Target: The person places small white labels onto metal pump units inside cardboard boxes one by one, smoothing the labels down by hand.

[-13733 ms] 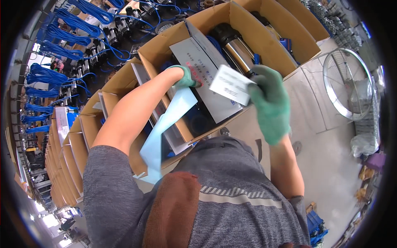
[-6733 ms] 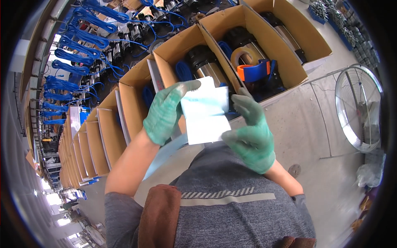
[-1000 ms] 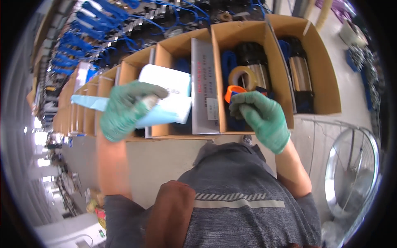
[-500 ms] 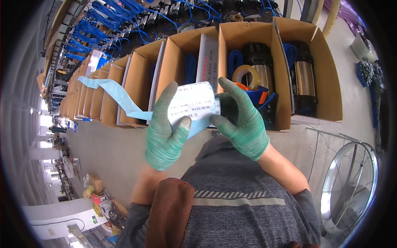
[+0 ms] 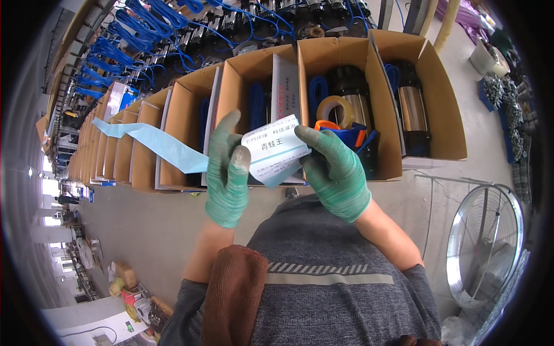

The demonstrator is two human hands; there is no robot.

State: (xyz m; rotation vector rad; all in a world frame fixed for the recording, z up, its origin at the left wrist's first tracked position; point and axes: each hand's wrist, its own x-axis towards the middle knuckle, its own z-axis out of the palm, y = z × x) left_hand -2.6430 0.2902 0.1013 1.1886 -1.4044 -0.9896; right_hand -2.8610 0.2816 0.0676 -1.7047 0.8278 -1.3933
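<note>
Both my hands wear green knit gloves and hold a roll of white printed labels [image 5: 270, 140] in front of the open boxes. My left hand [image 5: 229, 173] grips the roll's left side, its thumb pressed on the front. My right hand [image 5: 337, 170] pinches the right edge between thumb and fingers. A loose strip of light blue backing paper [image 5: 164, 147] trails leftward from the roll. Beyond my right hand, a blue and orange tape dispenser [image 5: 346, 135] with a tan tape roll [image 5: 336, 111] rests in an open box, on a black and steel cylindrical pump [image 5: 360, 101].
A row of open cardboard boxes [image 5: 441, 101] curves away to the left, some with blue cable coils [image 5: 318, 95]. Behind it lie several pumps with blue cables [image 5: 164, 17]. A large round fan [image 5: 486, 245] stands at the right.
The label roll has turned in my hands, bringing different printed labels to the front. The blue strip has shifted left, and my right fingers have closed in on the roll's edge.
</note>
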